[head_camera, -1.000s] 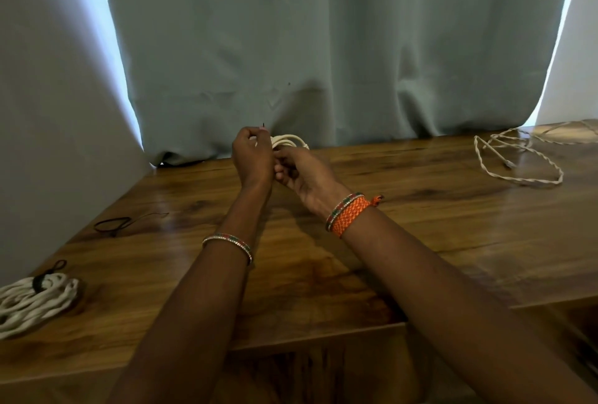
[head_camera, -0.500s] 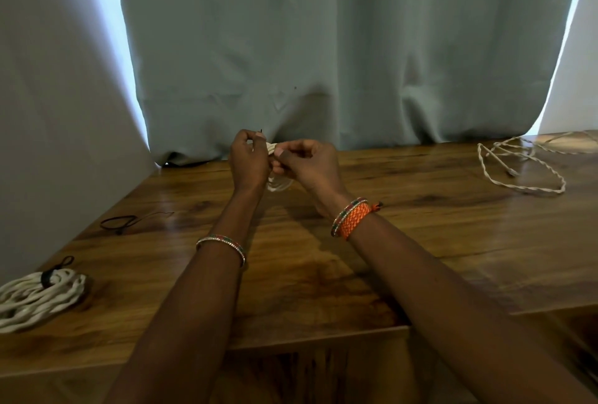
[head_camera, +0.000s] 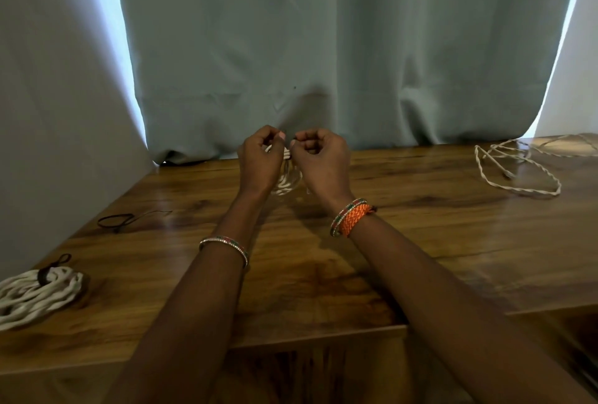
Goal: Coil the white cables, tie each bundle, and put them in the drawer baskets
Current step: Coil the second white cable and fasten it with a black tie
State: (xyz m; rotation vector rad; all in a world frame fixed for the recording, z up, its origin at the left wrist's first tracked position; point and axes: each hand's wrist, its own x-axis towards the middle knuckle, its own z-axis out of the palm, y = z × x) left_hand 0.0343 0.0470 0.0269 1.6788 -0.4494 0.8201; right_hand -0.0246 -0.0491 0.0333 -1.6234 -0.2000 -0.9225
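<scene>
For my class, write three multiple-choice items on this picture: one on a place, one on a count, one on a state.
1. Where does the tied bundle lie on the table?
A near left edge
B far right corner
C centre

2. How many white cables are in view?
A one
B two
C three

3. The loose cable at the far right is
A tied
B uncoiled and untied
C held

Key: 1 A, it lies at the picture's left edge. 2 C, the tied bundle, the loose cable and the coil between the left hand and right hand. 3 B, it sprawls in open loops, no tie on it.
</scene>
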